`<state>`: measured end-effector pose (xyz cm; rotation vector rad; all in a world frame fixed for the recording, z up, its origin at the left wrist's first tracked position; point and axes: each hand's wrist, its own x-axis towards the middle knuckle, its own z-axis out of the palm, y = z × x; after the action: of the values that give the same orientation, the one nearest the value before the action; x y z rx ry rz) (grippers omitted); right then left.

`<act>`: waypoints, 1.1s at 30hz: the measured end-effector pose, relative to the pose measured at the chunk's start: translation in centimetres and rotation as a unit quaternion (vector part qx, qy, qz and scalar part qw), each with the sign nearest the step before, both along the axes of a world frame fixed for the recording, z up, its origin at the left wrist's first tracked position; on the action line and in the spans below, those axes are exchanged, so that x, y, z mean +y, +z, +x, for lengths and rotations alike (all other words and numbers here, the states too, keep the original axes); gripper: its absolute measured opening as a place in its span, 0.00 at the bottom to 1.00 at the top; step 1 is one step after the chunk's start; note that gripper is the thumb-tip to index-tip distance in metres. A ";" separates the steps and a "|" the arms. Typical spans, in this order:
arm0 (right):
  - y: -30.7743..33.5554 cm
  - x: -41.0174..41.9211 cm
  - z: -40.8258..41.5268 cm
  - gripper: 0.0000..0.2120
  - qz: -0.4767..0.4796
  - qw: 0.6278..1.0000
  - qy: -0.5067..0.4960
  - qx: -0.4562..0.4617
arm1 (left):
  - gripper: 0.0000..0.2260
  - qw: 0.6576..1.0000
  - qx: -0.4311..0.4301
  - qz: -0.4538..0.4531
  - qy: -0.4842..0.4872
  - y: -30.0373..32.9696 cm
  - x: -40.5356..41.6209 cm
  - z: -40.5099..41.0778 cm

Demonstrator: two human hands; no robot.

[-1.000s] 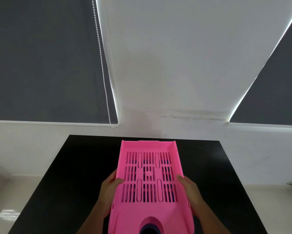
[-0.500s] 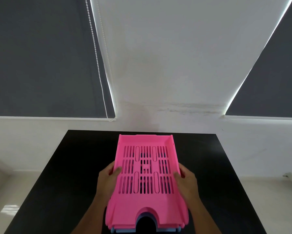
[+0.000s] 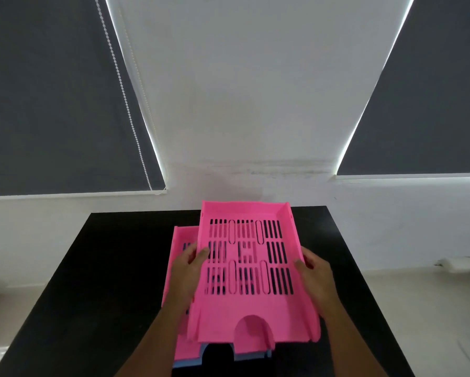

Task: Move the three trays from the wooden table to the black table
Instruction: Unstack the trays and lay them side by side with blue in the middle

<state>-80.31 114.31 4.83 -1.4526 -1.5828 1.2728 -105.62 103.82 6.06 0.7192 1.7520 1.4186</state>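
Gripping the top pink tray (image 3: 251, 270) by its two long sides, both hands sit over the black table (image 3: 114, 268). Head view, the only one:

- Left hand (image 3: 186, 273): thumb hooked over the tray's left wall onto the slotted floor, remaining fingers wrapped under and outside that wall. Grasp closed on the tray.
- Right hand (image 3: 316, 278): thumb on the right wall, fingers curled along the outside of it. Grasp closed on the same tray.
- The held tray spans the gap between the two sets of fingers, its closed back wall on the far side of the fingertips and its notched front edge toward the wrists.
- A second pink tray (image 3: 181, 238) shows just beyond and below the left fingers, offset to the left of the held tray, so the two are not aligned. Whether the held tray touches it I cannot tell.
- A blue tray (image 3: 249, 357) peeks out beneath both pink ones, near the wrists, at the front edge of the stack.
- The stack lies on the black table; bare table surface extends outside both hands.
- Beyond the fingertips: white wall (image 3: 242, 91), grey roller blinds on either side, and a beaded blind cord (image 3: 125, 91) on the left.
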 end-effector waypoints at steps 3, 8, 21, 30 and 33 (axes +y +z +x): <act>0.6 0.9 3.0 0.10 0.006 1.000 -0.010 -0.014 | 0.08 1.000 0.011 -0.009 -0.013 -0.3 1.1 2.6; 1.2 2.3 8.6 0.12 0.023 0.999 -0.022 -0.015 | 0.11 0.998 0.010 -0.005 -0.060 -0.5 3.8 7.9; -1.6 6.1 17.4 0.10 0.016 0.998 -0.037 -0.047 | 0.37 0.992 0.017 -0.082 -0.098 -3.3 7.7 17.8; -7.1 7.5 18.6 0.13 -0.011 0.995 -0.012 -0.093 | 0.36 0.977 0.059 -0.173 -0.107 -6.4 8.3 19.5; -8.1 7.6 18.5 0.12 -0.007 0.994 -0.004 -0.108 | 0.37 0.976 0.053 -0.182 -0.105 -7.0 8.4 19.5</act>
<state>-61.76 121.88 -3.29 -1.6505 -1.7060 1.1561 -86.10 112.20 -0.93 0.7613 1.8871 0.8992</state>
